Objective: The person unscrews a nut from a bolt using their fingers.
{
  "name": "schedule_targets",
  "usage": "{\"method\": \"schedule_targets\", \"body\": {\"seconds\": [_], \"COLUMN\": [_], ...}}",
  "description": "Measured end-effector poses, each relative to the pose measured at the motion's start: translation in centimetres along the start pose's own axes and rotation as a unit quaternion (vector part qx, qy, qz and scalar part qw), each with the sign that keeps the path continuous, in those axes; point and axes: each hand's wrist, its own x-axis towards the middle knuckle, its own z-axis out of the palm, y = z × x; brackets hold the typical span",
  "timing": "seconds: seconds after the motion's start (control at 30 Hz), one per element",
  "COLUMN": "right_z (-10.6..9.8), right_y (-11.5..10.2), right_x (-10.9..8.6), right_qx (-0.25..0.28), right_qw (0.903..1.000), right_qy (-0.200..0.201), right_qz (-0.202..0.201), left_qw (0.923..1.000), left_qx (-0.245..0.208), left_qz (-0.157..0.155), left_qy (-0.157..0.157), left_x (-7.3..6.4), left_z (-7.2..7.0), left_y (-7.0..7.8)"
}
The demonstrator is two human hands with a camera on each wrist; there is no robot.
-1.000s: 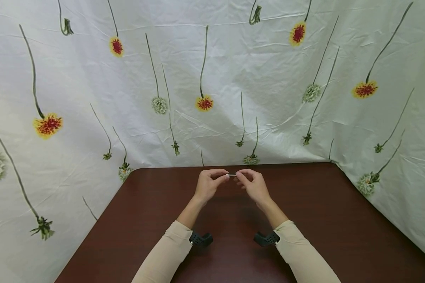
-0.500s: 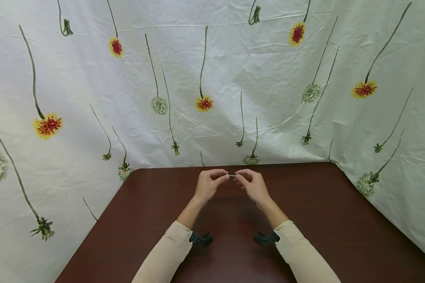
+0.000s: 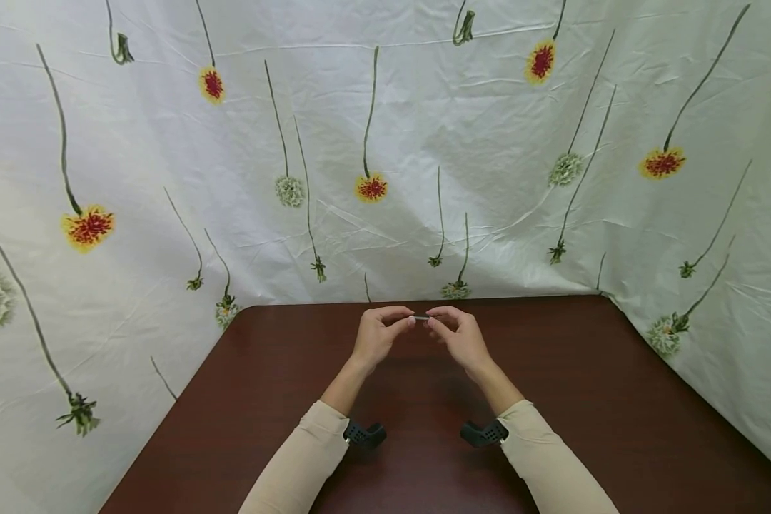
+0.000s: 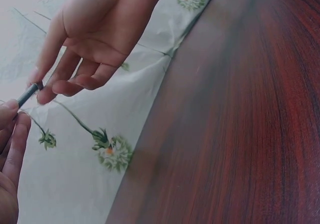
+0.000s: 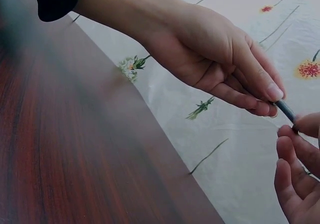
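Note:
A short grey bolt [image 3: 421, 318], its thread showing in the right wrist view, lies roughly level between both hands above the far part of the table. My left hand [image 3: 375, 337] pinches one end of this bolt [image 5: 286, 112] between thumb and forefinger. At the other end, my right hand [image 3: 465, 341] pinches a dark tip with thumb and forefinger; whether that tip is a bolt head or a nut, I cannot tell. In the left wrist view the remaining fingers of the right hand [image 4: 102, 26] are loosely bent beneath the bolt.
Under the hands is a dark reddish-brown wooden table [image 3: 295, 385]. A white cloth [image 3: 411, 114] printed with flowers hangs behind and beside it. Black wrist devices [image 3: 365, 435] are strapped over both cream sleeves.
My right thumb and fingertips have shifted slightly to the left along the bolt's end. The left hand keeps its pinch and its place, and both arms look unmoved.

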Motion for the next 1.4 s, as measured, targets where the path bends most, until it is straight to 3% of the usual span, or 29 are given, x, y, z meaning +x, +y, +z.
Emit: {"method": "schedule_targets", "body": {"seconds": [0.37, 0.7, 0.97, 1.07, 1.27, 1.4], "right_z": [0.1, -0.1, 0.1, 0.1, 0.0, 0.0], "right_y": [0.0, -0.3, -0.4, -0.4, -0.2, 0.0], "right_x": [0.0, 0.0, 0.0, -0.1, -0.1, 0.1], "right_qx": [0.008, 0.006, -0.004, -0.001, 0.009, 0.003], "right_qw": [0.9999, 0.9999, 0.9999, 0.9999, 0.9999, 0.9998], "right_qy": [0.002, -0.010, 0.009, 0.009, 0.005, 0.015], "right_qz": [0.012, -0.012, 0.004, -0.004, 0.004, 0.015], "left_qw": [0.9999, 1.0000, 0.9998, 0.9996, 0.9997, 0.9998], "left_qx": [-0.008, -0.008, 0.021, 0.025, 0.018, 0.012], "left_qz": [0.007, -0.001, 0.004, 0.003, 0.011, 0.012], "left_qy": [-0.006, 0.002, -0.001, -0.010, -0.013, -0.010], "left_x": [-0.1, 0.0, 0.1, -0.1, -0.8, -0.8], "left_z": [0.1, 0.1, 0.3, 0.3, 0.4, 0.5], "left_y": [-0.1, -0.1, -0.2, 0.4, 2.9, 3.1]}}
